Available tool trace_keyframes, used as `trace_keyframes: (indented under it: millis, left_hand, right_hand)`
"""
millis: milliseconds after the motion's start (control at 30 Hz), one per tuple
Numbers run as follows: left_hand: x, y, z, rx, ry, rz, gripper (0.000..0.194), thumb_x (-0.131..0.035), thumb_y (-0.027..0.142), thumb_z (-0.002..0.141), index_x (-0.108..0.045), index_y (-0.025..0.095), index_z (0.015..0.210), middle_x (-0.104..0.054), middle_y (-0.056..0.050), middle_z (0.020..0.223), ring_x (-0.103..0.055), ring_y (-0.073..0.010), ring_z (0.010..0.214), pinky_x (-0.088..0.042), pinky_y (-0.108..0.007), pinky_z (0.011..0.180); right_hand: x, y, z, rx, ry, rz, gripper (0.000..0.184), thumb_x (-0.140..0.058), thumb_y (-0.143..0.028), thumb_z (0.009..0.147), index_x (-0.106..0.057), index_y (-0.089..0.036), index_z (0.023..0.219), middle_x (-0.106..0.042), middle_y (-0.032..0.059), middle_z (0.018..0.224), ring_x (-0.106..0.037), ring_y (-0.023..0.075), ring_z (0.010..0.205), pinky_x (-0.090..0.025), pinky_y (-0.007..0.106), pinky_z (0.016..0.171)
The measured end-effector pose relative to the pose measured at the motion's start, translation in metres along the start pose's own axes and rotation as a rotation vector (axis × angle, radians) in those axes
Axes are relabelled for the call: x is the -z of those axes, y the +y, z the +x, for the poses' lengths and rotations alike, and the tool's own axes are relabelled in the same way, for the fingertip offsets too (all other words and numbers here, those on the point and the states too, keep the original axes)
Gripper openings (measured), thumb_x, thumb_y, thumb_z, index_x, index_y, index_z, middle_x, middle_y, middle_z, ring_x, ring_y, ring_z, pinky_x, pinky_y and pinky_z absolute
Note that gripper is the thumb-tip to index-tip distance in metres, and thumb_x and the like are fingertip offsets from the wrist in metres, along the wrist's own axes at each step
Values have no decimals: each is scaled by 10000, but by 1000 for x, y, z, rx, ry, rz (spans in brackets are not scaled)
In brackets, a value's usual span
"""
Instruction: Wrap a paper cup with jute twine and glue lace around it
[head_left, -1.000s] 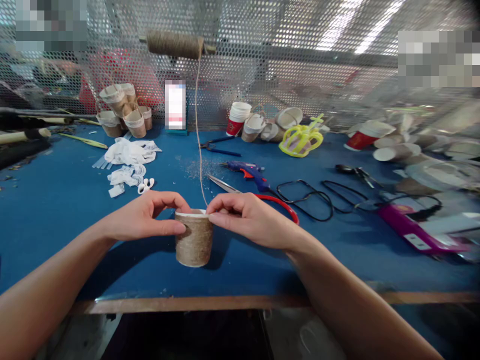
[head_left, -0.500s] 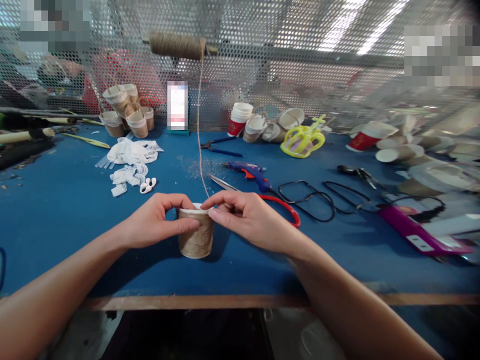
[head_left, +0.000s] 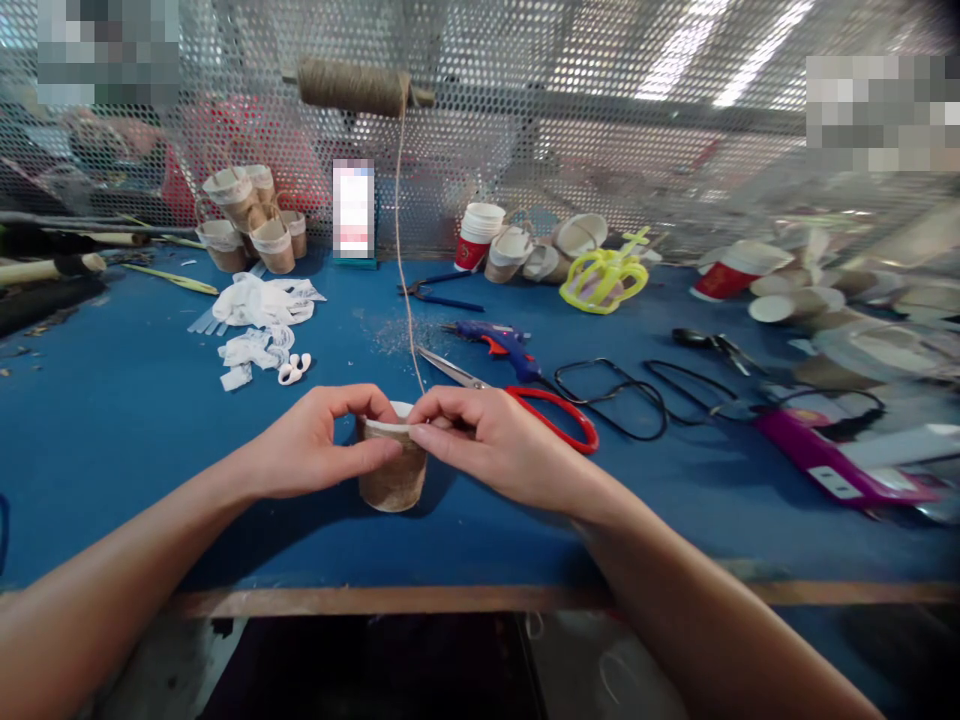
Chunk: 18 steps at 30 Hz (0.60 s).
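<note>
A paper cup wrapped in brown twine is right in front of me, its white rim tilted slightly toward me. My left hand grips it from the left, fingers inside the rim and thumb against the wrapped wall. With thumb and forefinger together, my right hand pinches the twine at the cup's right rim. That strand runs up to a spool of twine hung on the mesh. Scissors with red handles lie just beyond my right hand.
A blue glue gun, its black cord and pliers lie on the blue table. White lace is at left, near small twine-covered buckets. A yellow crown-shaped frame, red cups and a purple power strip are also there.
My right hand has shifted slightly left along the rim, with its fingers drawn closer together. The hanging twine has slackened a little and bows to the right; the left hand keeps its grip.
</note>
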<state>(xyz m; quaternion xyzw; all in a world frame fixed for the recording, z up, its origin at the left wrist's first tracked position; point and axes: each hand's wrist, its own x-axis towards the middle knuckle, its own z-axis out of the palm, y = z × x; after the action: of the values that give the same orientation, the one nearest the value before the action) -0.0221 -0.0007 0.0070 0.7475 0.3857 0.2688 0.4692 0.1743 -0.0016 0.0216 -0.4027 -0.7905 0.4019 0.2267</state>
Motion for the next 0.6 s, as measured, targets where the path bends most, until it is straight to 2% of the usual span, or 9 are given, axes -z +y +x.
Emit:
trace_keyframes:
  millis: [233,400,600]
  left_hand:
    - [1,5,0,-23,13,40,148,-500,262,789,-561,138,736,-554,-9,706,-470,-121,679,-399,-244,642]
    - [2,9,-1,-45,0,70,115,-509,232,769,-552,139,716,-550,0,695,-472,-114,668,-402,-241,649]
    - [-1,9,-2,-69,81,129,78,-529,201,752,-563,146,710,-566,0,716,-489,-109,660,-409,-232,653]
  right_hand:
    - [-1,-4,1,36,9,-67,146,-477,-237,848,-574,-144,791,-424,-57,568,-362,65,514,-325,189,487]
    - [-1,-5,1,112,19,-112,132,-486,-208,849,-577,-147,776,-413,-64,561,-338,56,495,-316,185,483]
    - [-2,-7,0,170,52,-200,127,-494,-169,843,-604,-147,784,-442,-59,570,-357,52,493,-325,185,500]
